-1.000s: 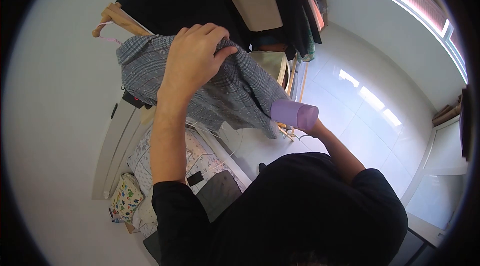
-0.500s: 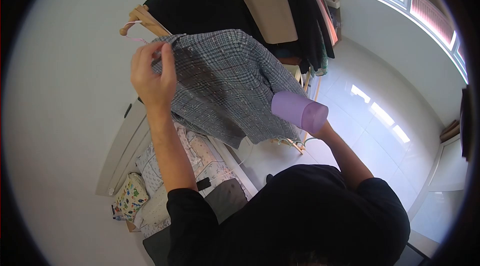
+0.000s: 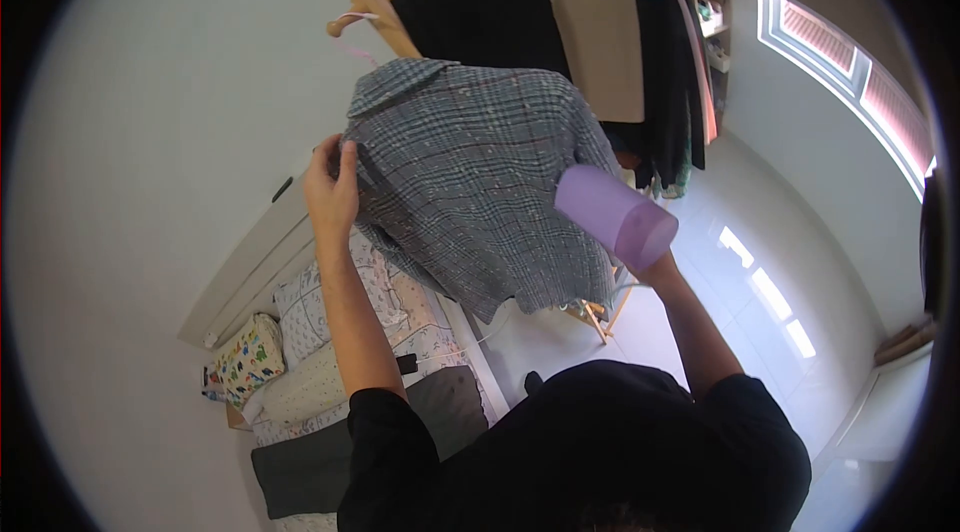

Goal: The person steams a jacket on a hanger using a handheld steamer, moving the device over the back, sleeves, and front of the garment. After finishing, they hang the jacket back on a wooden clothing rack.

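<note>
A grey-blue checked shirt (image 3: 470, 172) with a collar hangs from a wooden rack post by a hanger with a pale pink hook. My left hand (image 3: 332, 194) is at the left edge of the shirt below the collar, thumb in front and fingers curled, pinching the cloth there. My right hand (image 3: 657, 269) is wrapped round a purple handheld garment steamer (image 3: 600, 202), its head against or very close to the shirt's right side. The steamer's see-through end hides most of those fingers. A thin cord shows beside the right wrist.
The wooden rack (image 3: 385, 17) carries black trousers (image 3: 470, 2), a beige garment (image 3: 600, 52) and several other clothes behind the shirt. To the left is a bed (image 3: 440, 317) with pillows, a dark cloth (image 3: 300, 477) and a small black box on a cord. A window is at right.
My left hand has gone from in front of the collar down to the shirt's left edge and closed on it. The steamer stays by the shirt's right side. The view has shifted.
</note>
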A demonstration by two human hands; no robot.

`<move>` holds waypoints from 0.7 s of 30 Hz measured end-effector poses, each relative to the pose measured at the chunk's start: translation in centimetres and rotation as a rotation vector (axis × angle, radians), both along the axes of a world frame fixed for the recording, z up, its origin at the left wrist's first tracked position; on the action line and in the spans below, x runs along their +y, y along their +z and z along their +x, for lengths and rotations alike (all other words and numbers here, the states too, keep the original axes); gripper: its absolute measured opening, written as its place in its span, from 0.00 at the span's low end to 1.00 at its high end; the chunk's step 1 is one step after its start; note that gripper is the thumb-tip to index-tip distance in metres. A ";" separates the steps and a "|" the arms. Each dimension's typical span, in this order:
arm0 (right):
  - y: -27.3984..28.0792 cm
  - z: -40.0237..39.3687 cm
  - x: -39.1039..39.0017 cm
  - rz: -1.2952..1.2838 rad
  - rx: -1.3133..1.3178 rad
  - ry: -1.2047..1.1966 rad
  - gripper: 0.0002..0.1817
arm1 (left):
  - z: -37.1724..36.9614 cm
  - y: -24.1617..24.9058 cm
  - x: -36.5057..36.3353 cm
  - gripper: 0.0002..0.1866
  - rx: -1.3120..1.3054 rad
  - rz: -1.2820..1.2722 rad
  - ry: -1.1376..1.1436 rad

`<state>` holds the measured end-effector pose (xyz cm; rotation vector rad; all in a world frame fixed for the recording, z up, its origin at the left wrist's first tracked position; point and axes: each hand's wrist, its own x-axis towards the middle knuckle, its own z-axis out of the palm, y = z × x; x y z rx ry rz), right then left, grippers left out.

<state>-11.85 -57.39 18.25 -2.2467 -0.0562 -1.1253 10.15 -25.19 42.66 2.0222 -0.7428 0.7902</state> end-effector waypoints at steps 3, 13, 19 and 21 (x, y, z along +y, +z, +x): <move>-2.3 0.8 -0.2 -0.040 0.030 -0.006 0.27 | 0.7 -0.4 1.4 0.20 -0.010 -0.004 0.019; 7.6 2.5 3.3 -0.084 0.038 -0.028 0.08 | 3.5 -1.6 4.9 0.20 0.188 -0.073 -0.122; 8.3 6.8 5.1 -0.464 -0.370 -0.247 0.08 | 4.5 -2.7 6.9 0.16 0.329 -0.188 -0.448; 7.6 7.5 4.7 -0.376 -0.232 -0.308 0.09 | 4.6 -3.3 7.3 0.15 0.384 -0.261 -0.486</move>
